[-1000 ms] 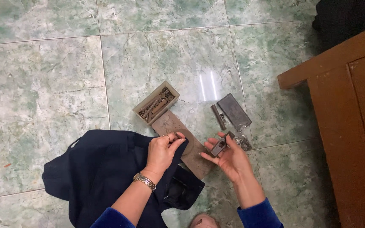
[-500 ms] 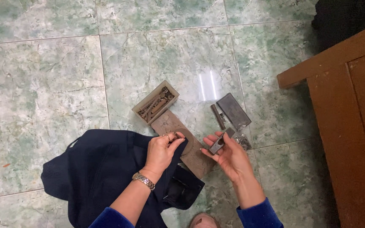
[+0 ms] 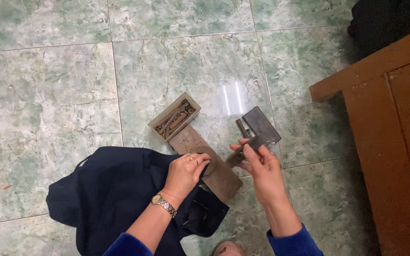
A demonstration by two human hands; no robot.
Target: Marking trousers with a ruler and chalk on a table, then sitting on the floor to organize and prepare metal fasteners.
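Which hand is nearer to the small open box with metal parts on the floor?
Left. The left hand rests on the brown board just below the box; the right hand is farther right, holding a dark tool.

You look straight down on a floor (image 3: 48, 85) of large pale green tiles with a marbled, cloudy pattern, split by thin pale grout lines that run slightly tilted across the view. A bright double streak of reflected light (image 3: 232, 98) lies on the glossy tile near the middle, and the rest of the floor is evenly lit. At your right edge stands a piece of brown wooden furniture (image 3: 395, 142) with a flat top rail and a panelled face, and above it, in the upper right corner, sits a dark black mass (image 3: 385, 21) too shadowed to identify.
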